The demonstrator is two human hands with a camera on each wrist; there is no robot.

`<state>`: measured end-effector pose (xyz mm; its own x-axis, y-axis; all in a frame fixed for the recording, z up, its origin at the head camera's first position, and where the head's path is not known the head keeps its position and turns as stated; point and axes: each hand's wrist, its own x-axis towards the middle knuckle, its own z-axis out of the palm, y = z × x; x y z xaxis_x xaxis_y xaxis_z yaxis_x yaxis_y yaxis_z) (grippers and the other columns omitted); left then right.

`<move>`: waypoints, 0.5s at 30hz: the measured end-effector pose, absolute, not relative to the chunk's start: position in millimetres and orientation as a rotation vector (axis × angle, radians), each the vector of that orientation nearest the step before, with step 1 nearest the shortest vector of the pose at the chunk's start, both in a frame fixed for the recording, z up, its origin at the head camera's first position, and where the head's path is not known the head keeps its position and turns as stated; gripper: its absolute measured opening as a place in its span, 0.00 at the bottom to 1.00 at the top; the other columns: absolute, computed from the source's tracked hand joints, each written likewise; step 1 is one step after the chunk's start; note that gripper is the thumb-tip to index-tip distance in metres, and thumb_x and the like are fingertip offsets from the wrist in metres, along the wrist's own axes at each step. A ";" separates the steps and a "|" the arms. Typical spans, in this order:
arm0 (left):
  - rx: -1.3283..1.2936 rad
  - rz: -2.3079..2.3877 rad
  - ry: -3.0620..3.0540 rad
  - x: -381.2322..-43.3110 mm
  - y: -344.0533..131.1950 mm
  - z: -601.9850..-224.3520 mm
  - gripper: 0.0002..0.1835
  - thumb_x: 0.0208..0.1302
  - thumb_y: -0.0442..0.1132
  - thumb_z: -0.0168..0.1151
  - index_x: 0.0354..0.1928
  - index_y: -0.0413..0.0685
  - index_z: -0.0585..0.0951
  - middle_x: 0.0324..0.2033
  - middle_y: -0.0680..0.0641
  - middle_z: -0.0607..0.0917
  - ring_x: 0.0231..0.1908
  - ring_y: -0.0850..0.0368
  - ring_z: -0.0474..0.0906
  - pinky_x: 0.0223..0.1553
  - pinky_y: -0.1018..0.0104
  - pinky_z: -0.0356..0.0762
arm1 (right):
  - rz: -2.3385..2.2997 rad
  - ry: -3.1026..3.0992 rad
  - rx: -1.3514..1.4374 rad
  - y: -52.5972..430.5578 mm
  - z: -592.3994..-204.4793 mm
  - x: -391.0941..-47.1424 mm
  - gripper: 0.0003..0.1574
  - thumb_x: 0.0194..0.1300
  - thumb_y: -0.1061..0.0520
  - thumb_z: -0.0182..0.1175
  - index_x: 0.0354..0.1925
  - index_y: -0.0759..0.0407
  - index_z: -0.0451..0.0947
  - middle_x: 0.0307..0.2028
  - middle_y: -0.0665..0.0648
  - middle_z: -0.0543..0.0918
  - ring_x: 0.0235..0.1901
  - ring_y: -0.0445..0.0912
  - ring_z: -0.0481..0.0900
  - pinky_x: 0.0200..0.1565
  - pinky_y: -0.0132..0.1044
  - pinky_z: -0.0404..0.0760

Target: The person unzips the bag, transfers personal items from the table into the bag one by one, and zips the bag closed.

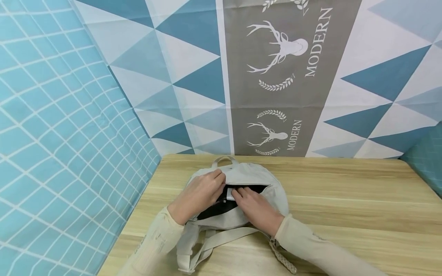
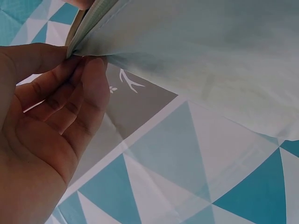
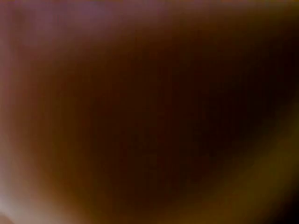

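Note:
A light grey backpack (image 1: 238, 174) lies on the wooden table, its zipped opening spread wide over a black interior. My left hand (image 1: 204, 191) pinches the edge of the opening at the far left side. In the left wrist view, the thumb and fingers of that left hand (image 2: 51, 98) grip the pale cloth (image 2: 196, 65) by its zipper seam. My right hand (image 1: 257, 207) reaches into the opening, thumb and fingers on a small white flat item (image 1: 229, 194). Part of this item is hidden by the fingers. The right wrist view is dark and blurred.
Grey straps (image 1: 221, 241) and a braided cord (image 1: 283, 260) trail from the backpack toward the table's near side. Wooden tabletop (image 1: 355, 199) extends to the right. A patterned cloth wall (image 1: 193, 76) stands behind, and a blue checked one (image 1: 69, 134) on the left.

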<state>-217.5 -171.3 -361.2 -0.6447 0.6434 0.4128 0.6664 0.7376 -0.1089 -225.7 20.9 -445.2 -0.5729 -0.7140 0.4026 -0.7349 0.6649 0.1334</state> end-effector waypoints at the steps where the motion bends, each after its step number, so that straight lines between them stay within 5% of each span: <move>1: -1.002 -0.071 -2.507 -217.2 -171.7 -362.0 0.05 0.64 0.38 0.51 0.29 0.52 0.71 0.25 0.56 0.68 0.17 0.66 0.60 0.17 0.74 0.60 | 0.058 -2.438 1.120 20.3 -447.6 -226.3 0.16 0.53 0.69 0.57 0.39 0.57 0.66 0.30 0.53 0.73 0.29 0.45 0.70 0.29 0.33 0.73; 9: -1.019 -0.089 -2.494 -216.6 -174.0 -364.7 0.04 0.63 0.39 0.53 0.30 0.51 0.72 0.25 0.55 0.70 0.18 0.66 0.61 0.18 0.74 0.62 | 0.001 -2.348 1.068 27.0 -462.4 -225.8 0.09 0.55 0.68 0.57 0.37 0.63 0.73 0.37 0.60 0.74 0.38 0.52 0.70 0.42 0.40 0.72; 15: -1.008 -0.101 -2.512 -214.4 -175.8 -364.7 0.04 0.63 0.39 0.52 0.30 0.52 0.72 0.25 0.56 0.69 0.18 0.67 0.60 0.18 0.75 0.61 | 0.008 -2.393 1.103 37.6 -461.9 -210.7 0.22 0.47 0.63 0.58 0.45 0.66 0.75 0.52 0.68 0.69 0.53 0.60 0.66 0.53 0.48 0.68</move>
